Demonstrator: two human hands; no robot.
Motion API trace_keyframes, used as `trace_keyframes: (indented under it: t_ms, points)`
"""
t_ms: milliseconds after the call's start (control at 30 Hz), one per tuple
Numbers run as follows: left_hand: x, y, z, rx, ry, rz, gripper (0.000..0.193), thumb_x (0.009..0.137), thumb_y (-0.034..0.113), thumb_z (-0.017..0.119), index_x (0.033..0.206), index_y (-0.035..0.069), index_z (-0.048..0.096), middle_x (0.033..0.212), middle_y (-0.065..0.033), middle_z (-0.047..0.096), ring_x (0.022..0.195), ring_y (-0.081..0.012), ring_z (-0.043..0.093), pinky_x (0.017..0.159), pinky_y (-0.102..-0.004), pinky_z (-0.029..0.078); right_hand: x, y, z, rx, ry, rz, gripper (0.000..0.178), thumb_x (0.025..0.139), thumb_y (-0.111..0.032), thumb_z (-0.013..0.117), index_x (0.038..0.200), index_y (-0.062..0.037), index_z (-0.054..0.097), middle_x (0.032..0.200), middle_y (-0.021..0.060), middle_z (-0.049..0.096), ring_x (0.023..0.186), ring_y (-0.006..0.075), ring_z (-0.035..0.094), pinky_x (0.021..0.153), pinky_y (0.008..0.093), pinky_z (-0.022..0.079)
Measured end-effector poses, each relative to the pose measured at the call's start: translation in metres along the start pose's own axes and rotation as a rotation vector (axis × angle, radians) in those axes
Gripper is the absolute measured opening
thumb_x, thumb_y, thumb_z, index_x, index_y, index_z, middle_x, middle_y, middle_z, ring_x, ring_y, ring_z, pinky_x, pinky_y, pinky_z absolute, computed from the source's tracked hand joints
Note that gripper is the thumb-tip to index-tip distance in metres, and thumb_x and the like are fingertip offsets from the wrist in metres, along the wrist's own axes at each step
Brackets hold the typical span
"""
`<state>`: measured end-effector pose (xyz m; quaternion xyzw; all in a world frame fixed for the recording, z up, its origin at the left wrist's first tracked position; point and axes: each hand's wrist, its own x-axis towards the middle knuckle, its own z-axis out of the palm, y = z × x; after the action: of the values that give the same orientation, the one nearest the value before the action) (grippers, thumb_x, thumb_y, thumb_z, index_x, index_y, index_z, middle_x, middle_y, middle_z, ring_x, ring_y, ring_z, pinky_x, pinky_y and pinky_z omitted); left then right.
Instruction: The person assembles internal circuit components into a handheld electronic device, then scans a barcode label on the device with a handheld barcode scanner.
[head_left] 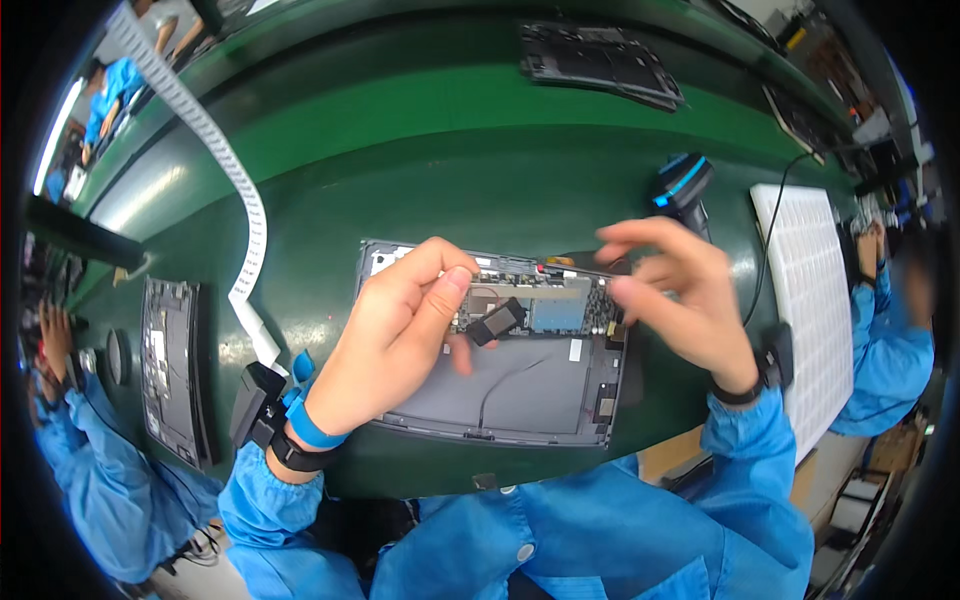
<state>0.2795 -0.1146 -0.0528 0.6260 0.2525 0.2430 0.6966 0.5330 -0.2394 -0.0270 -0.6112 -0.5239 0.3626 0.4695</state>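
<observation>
A tablet with its inside exposed [540,400] lies on the green table in front of me, its circuit board showing along the far half. My left hand [395,335] is over its left side, thumb and index finger pinched together. From that pinch a thin wire seems to lead to a small black rectangular part [497,322], tilted above the board. My right hand [685,295] is over the board's right end, somewhat blurred. A thin dark tool [585,271] runs leftward from its thumb across the board's far edge; the index finger is raised away.
A paper label strip [245,200] curls down at left, past a stack of tablet bodies [170,365]. Beyond my right hand stands a black-and-blue scanner [683,185], beside a white tray [805,310]. More tablet parts [600,65] lie on the far shelf. Co-workers sit either side.
</observation>
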Motion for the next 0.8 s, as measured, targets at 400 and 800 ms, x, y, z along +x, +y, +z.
trace_keyframes:
  t_ms: [400,800]
  points:
    - [-0.003,0.003,-0.009,0.84,0.35,0.244,0.038,0.083,-0.012,0.07,0.119,-0.004,0.065,0.099,-0.0134,0.073,0.089,-0.024,0.07,0.086,-0.0333,0.054,0.02,0.033,0.036,-0.082,-0.037,-0.07,0.011,0.096,-0.007,0.071,0.102,0.0028,0.072,0.077,0.0138,0.071,0.06,0.0182,0.065,0.057,0.0316,0.05]
    - [-0.06,0.003,0.042,0.459,-0.25,0.311,0.045,0.077,-0.001,0.079,0.121,-0.004,0.069,0.12,-0.0228,0.071,0.092,-0.0276,0.076,0.083,-0.0357,0.061,0.024,0.044,0.045,-0.232,0.02,-0.299,0.01,0.091,-0.004,0.075,0.099,0.0023,0.075,0.079,0.0124,0.073,0.064,0.0232,0.067,0.057,0.0323,0.05]
